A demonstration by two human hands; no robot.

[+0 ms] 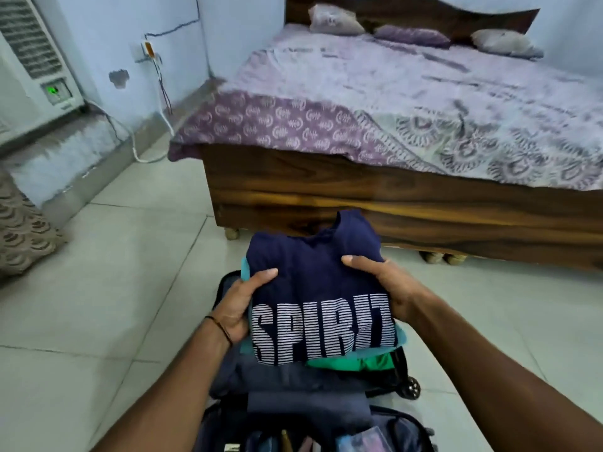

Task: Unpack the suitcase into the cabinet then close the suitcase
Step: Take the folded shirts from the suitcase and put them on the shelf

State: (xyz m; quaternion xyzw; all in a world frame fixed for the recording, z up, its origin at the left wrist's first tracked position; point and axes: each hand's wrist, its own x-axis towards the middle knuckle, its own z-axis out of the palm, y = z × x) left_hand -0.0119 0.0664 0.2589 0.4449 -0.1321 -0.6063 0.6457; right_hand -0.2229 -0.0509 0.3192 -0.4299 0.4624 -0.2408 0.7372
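1. A folded navy blue cotton T-shirt, printed with the word "SPIRIT" in white striped letters, is held above the open suitcase in the lower middle of the view.
2. The T-shirt is gripped at its left edge by the left hand. The thumb is laid flat on the cloth, and the other fingers are curled under the pile and hidden.
3. The right edge is gripped the same way by the right hand, with the thumb on top and the other fingers out of sight below.
4. A thin black thread band is worn on the left wrist.
5. A smooth teal garment lies directly under the T-shirt, and its edges are seen on both sides.
6. A bright green folded garment shows below the teal one. It cannot be told if it is lifted too.
7. The black soft-sided suitcase lies open on the floor, and a small round wheel is seen at its right corner.
8. Grey-blue folded clothes of a soft, matte cloth are still packed inside it.
9. The floor is covered with large glossy pale tiles.
10. Behind stands a bed with a dark grained wooden frame, covered by a wrinkled purple patterned sheet.
11. A white ribbed air conditioner is seen at the far left.
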